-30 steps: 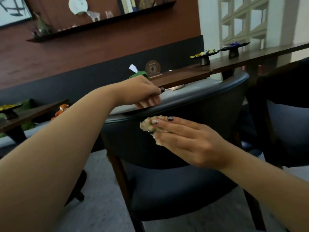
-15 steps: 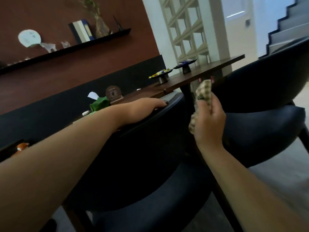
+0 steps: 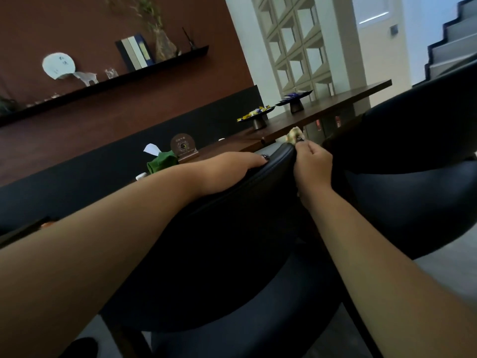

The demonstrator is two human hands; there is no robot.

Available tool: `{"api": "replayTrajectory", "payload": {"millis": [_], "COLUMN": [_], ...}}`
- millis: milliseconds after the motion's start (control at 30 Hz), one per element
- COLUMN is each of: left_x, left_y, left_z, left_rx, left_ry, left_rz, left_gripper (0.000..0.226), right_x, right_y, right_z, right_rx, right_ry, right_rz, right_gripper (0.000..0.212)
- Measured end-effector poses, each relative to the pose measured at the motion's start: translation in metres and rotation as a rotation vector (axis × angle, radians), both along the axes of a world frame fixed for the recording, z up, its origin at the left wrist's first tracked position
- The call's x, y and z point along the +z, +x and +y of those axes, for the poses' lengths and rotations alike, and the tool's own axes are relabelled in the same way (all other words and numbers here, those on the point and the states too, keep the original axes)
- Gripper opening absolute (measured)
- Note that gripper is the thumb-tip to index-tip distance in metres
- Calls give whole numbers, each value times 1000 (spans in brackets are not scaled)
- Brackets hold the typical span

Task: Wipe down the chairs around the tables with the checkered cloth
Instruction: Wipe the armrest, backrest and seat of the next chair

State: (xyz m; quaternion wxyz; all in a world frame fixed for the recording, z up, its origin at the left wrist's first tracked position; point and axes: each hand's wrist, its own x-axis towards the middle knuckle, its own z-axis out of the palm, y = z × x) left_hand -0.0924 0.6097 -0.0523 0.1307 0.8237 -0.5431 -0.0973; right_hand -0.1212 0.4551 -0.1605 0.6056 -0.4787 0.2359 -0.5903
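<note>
My right hand's fingers (image 3: pixel 304 148) are curled and pinching the checkered cloth (image 3: pixel 294 133) against the right end of the near chair's backrest (image 3: pixel 258 182), with only a small crumpled bit of the cloth showing above my knuckles and a sliver of it below my wrist. My right hand (image 3: pixel 313 167) sits at that end of the top edge, knuckles toward me. My left hand (image 3: pixel 229 171) lies flat on the same top edge just to the left, its fingers straight and pressed together along the curve of the dark padded rim, fingertips reaching close to the right hand without touching it that I can see. Both of my forearms stretch out from the bottom of the view across the chair's back. A second dark chair (image 3: pixel 418 156) stands just to the right, its backrest rising behind my right hand. Beyond the chairs runs the long wooden surface (image 3: pixel 322 109), carrying two small pedestal dishes of wrapped sweets (image 3: pixel 254 116), a round wooden plaque (image 3: pixel 183 146) and a green tissue holder (image 3: pixel 162 161) with a white tissue sticking up. On the brown wall a dark shelf (image 3: pixel 129 76) holds books, a vase and small ornaments, and stairs (image 3: pixel 454 45) climb at far right.
</note>
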Motion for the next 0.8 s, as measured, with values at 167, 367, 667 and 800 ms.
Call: {"api": "replayTrajectory", "payload": {"millis": [167,367,667,800], "left_x": [3,3,0,-1], "left_y": [3,3,7,11], "left_z": [0,-2,-2,-4], "left_rx": [-5,-24,-78,-108], "left_ry": [7,12,5,15], "left_rz": [14,-16,-75,-107], "left_gripper": [37,30,27,28], "right_x": [-25,-70,-84,-82], "right_y": [11,29,34,35], "right_z": [-23,-36,-46,-37], "right_rx": [156,181,369,185], "right_ry": [305,520,578,430], "right_rz": [95,193,110,124], "right_gripper": [20,17,31,15]}}
